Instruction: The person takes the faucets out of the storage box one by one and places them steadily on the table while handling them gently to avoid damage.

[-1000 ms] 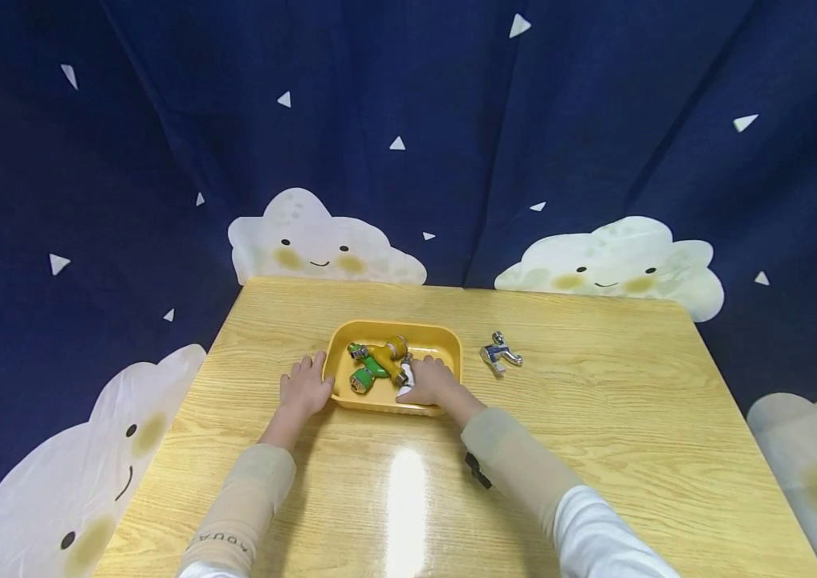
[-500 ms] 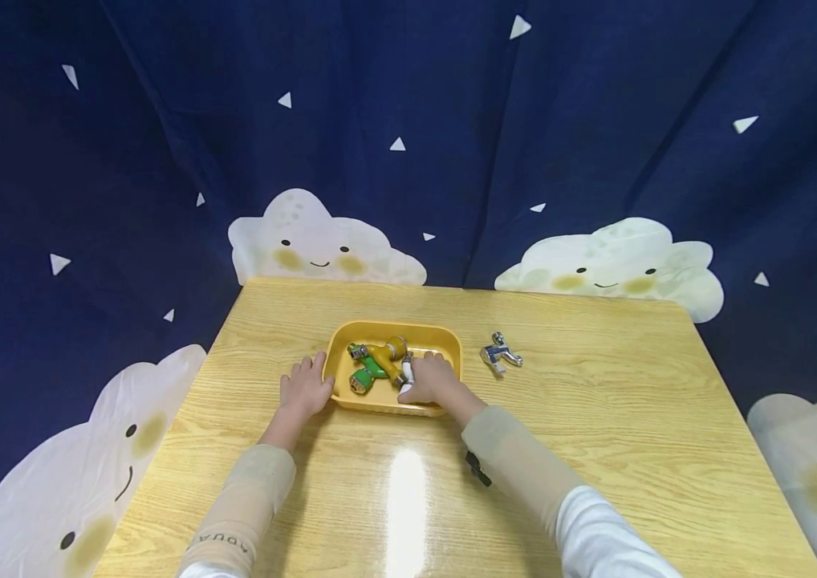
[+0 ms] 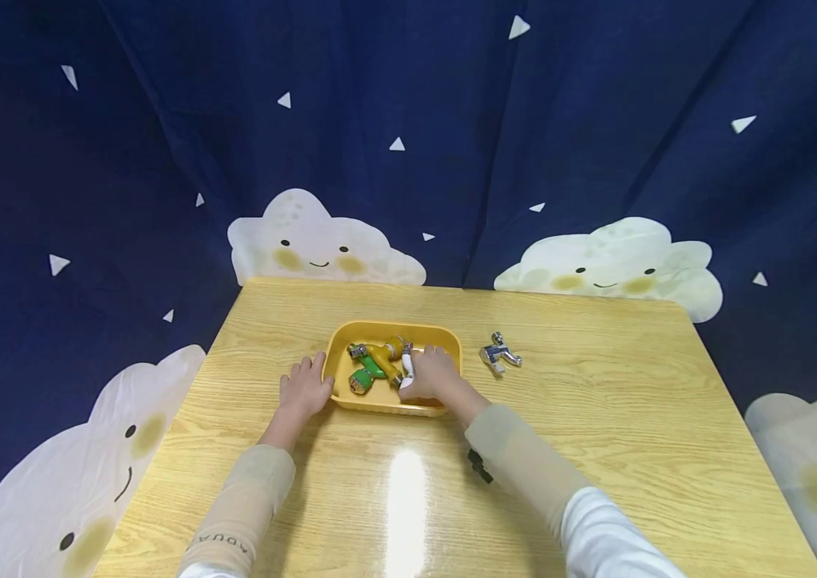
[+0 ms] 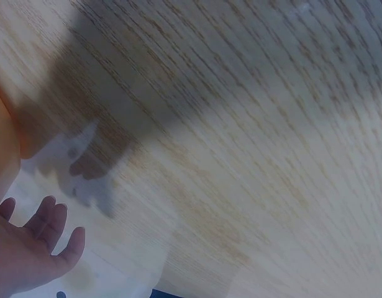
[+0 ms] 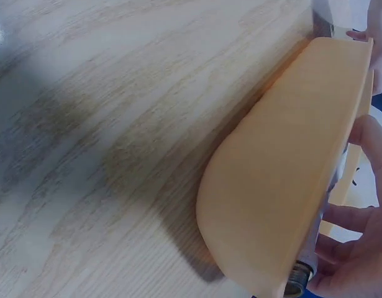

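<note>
In the head view a yellow tray [image 3: 394, 408] stands on the table. My left hand [image 3: 303, 387] rests against its left rim; in the left wrist view that hand's fingers [image 4: 51, 217] are spread loosely with nothing between them. My right hand [image 3: 430, 376] reaches into the tray's right side and grips a white pipe-like fitting [image 3: 408, 363] with metal ends, partly hidden by the hand. The right wrist view shows its threaded metal end [image 5: 298, 276] by the rim. Beside it lie a yellow Y-shaped fitting [image 3: 383, 358] and a green fitting [image 3: 367, 374], also metal-ended.
A chrome branched fitting [image 3: 501, 353] lies on the wooden table [image 3: 596, 385], to the right of the tray. A dark blue curtain [image 3: 351, 96] with printed clouds hangs behind the table and at its sides.
My right hand has shifted slightly, and the white fitting's metal end has moved up towards the back of the tray, closer to the yellow fitting. My left hand has stayed put.
</note>
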Demonstrator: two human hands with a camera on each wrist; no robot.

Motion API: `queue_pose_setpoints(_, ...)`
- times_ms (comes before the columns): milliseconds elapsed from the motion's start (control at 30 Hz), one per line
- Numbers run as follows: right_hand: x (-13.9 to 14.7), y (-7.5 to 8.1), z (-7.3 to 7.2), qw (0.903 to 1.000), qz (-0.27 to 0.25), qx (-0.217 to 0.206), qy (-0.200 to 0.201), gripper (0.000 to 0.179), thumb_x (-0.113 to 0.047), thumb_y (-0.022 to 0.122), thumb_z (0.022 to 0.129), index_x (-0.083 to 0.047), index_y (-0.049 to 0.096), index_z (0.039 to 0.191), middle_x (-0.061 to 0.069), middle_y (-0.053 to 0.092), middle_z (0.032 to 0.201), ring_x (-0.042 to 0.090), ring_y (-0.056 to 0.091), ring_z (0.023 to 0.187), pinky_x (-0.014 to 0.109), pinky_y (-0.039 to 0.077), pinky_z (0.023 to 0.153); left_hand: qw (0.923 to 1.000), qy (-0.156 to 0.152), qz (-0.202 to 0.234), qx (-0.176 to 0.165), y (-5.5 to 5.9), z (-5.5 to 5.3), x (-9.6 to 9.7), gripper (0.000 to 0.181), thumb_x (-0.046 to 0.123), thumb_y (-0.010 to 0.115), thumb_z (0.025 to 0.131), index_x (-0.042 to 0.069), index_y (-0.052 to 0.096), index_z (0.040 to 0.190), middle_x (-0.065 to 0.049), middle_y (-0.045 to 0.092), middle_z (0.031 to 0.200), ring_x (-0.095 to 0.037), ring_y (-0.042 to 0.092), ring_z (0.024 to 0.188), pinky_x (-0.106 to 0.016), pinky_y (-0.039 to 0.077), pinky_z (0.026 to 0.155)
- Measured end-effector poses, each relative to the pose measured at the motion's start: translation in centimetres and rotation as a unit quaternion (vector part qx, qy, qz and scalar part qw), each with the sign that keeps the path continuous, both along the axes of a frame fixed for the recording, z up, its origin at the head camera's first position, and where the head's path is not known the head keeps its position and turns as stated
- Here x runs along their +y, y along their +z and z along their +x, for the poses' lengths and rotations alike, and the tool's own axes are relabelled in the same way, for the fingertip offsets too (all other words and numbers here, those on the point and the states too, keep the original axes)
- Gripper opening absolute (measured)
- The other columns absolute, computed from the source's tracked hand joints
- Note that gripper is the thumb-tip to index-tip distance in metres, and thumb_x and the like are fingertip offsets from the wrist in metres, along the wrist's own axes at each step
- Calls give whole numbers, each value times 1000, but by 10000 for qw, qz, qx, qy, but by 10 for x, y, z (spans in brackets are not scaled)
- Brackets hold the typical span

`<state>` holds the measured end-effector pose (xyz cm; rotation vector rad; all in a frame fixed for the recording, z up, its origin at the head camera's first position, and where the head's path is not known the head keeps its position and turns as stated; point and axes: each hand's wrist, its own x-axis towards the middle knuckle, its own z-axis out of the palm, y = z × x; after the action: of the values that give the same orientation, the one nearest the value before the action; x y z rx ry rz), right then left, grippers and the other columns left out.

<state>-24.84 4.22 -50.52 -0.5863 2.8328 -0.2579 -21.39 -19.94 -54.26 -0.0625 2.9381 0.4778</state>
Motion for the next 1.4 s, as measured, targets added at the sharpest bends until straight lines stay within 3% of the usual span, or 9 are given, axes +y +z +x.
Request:
queue_pose_setpoints(133,2,5,-1,9999,-114,43,-13,57,-49,74,64,-5,59,98,13,56,96,29,51,95,41,40,91,10000,4,11,-6,0,0,0,54,32,38,92,10,29,140,-23,41,130,-42,36,119,-61,30,90)
queue_pose_setpoints(367,8,19,-4,9990,-399,145,-134,81,-48,75,65,1,52,125,23,52,117,38,46,111,45,36,97,10000,3,23,-48,1,0,0,55,32,37,92,9,28,141,-23,38,133,-43,34,121,-62,29,92)
queue_pose_setpoints(733,25,28,-11,9946,-698,714,-278,73,-45,73,62,-2,57,118,16,56,100,31,50,90,41,43,82,10000,-6,27,-52,1,1,0,56,32,37,92,9,26,142,-24,37,134,-43,33,122,-62,28,93)
queue_pose_setpoints(1400,73,40,-22,9768,-1539,1093,-1012,69,-40,72,64,0,56,117,18,55,99,33,49,90,43,42,75,10000,-16,40,-67,2,0,0,55,32,37,92,9,27,141,-24,37,134,-42,34,122,-62,29,93)
